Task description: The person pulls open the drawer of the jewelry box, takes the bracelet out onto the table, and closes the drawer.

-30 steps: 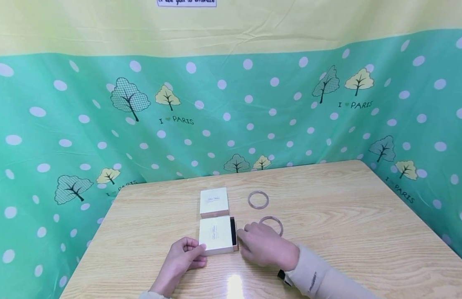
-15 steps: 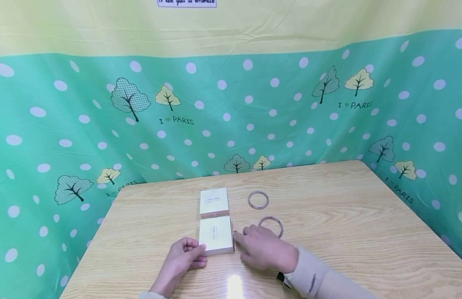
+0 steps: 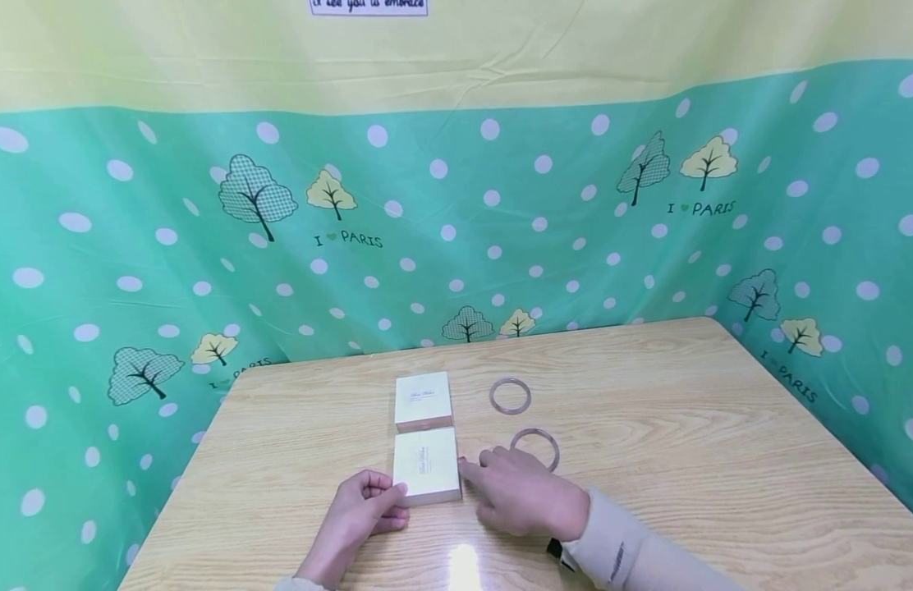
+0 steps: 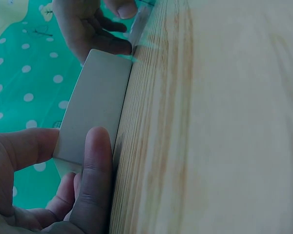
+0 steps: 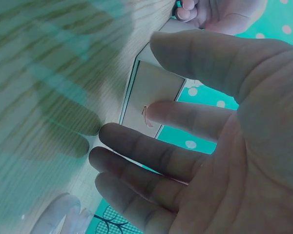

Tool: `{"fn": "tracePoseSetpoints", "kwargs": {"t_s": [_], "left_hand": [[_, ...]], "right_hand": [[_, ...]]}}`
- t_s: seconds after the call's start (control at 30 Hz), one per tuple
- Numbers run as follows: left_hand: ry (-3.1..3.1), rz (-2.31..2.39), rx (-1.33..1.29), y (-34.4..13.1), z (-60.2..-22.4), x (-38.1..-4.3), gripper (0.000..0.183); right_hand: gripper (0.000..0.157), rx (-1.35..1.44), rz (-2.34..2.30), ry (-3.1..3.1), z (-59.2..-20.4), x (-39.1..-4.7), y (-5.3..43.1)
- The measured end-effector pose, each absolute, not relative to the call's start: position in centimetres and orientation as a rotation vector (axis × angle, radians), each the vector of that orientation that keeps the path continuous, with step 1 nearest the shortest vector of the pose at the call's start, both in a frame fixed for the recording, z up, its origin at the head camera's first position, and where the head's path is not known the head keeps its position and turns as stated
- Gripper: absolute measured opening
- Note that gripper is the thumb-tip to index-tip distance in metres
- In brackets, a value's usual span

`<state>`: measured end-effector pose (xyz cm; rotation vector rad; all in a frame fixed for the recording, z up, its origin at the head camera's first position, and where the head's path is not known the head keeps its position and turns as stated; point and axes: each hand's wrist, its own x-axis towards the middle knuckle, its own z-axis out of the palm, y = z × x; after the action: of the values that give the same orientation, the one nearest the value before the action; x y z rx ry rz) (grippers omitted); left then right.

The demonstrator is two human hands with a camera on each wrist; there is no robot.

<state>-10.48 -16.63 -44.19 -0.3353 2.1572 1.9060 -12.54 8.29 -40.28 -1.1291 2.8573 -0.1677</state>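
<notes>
A white drawer-style gift box point(image 3: 427, 464) with small lettering lies flat on the wooden table. My left hand point(image 3: 362, 506) grips its near left corner, thumb and fingers bent about the sides; the left wrist view shows the box wall point(image 4: 95, 100) between them. At the other end, my right hand point(image 3: 526, 492) touches the drawer's end face point(image 5: 158, 85) with an outstretched index fingertip, beside a small ribbon pull point(image 5: 146, 117). The other right fingers are extended, near the tabletop. Beyond the right hand lies a translucent mauve bangle point(image 3: 556, 450), partly covered by it.
Directly behind the gift box sits a second, matching white box point(image 3: 423, 398). Another bangle point(image 3: 493, 396) lies to its right. A green dotted curtain point(image 3: 397, 271) hangs behind the wooden table point(image 3: 685, 410).
The drawer, partly out with its black inside showing a second ago, has slid left into the sleeve under my right index finger. The left hand has stayed at its corner.
</notes>
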Motion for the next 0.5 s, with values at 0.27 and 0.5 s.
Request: {"fn": "tracePoseSetpoints", "kwargs": {"t_s": [0.27, 0.5], "left_hand": [[2.149, 1.919, -0.327, -16.5, -44.1, -10.3, 0.033], [2.132, 1.933, -0.318, -16.6, -44.2, -10.3, 0.034]], "right_hand": [[0.032, -1.236, -0.314, 2.882, -40.3, -13.1, 8.3], [0.015, -1.213, -0.527, 2.97, -40.6, -13.9, 7.8]]}}
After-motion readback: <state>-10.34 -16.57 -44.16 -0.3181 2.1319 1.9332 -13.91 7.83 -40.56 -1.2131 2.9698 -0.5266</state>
